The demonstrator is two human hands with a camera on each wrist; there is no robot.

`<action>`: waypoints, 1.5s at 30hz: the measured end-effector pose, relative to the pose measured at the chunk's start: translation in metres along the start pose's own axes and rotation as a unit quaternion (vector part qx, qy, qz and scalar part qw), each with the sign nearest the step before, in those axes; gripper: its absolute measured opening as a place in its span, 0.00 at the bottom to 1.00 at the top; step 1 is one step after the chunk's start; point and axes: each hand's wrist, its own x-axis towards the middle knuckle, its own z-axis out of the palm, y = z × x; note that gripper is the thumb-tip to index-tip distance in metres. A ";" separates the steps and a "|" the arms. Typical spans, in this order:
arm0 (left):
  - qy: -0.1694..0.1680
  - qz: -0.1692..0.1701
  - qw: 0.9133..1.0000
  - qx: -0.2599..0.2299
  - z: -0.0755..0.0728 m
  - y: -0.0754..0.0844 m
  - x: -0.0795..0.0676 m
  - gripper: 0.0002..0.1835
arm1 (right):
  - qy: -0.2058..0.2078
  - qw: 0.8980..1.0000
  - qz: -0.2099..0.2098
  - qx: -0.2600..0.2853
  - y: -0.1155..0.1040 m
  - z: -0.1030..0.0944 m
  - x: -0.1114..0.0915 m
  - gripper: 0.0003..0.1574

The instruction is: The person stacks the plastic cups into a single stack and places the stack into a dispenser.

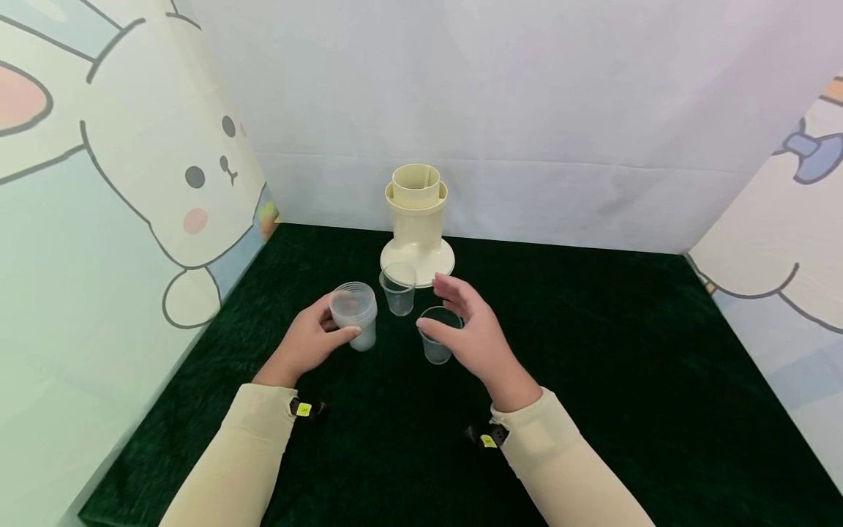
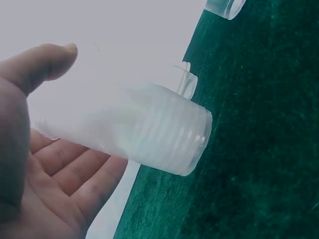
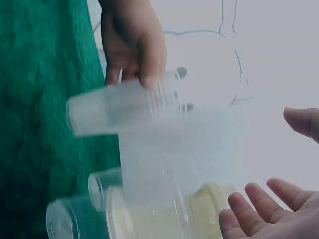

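Note:
A stack of clear plastic cups (image 1: 356, 318) is in my left hand (image 1: 309, 340), thumb on the near side and fingers behind. The left wrist view shows the rims of the nested cups (image 2: 172, 129) blurred into pale light. My right hand (image 1: 470, 333) is around the upper part of a single clear cup (image 1: 437, 353), its fingers apart and loosely extended. In the right wrist view its fingers (image 3: 266, 204) and thumb stand well apart; contact with the cup cannot be made out. Another clear cup (image 1: 399, 298) stands between the hands, slightly farther back.
Behind the cups stands a cream plastic holder (image 1: 417, 227) with a round base and a tube-like top. A dark green cloth (image 1: 593, 380) covers the table. White fabric (image 1: 527, 102) hangs along the back, with cartoon-printed panels (image 1: 165, 146) at both sides.

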 end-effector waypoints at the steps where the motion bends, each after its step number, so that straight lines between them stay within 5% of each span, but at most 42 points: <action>1: 0.000 0.000 1.000 0.001 0.000 0.000 0.000 0.38 | 0.005 1.000 -0.002 -0.004 0.001 -0.003 0.000 0.42; 11: -0.002 -0.001 1.000 0.006 0.000 0.000 0.000 0.38 | 0.046 0.999 0.007 -0.027 0.013 -0.020 0.001 0.46; 27: -0.002 -0.002 1.000 0.007 0.001 0.000 0.000 0.38 | 0.043 0.997 0.051 -0.042 0.041 -0.019 0.003 0.49; 45: -0.002 -0.006 1.000 -0.001 0.000 0.000 0.000 0.37 | -0.024 0.995 0.086 -0.033 0.067 -0.014 0.009 0.56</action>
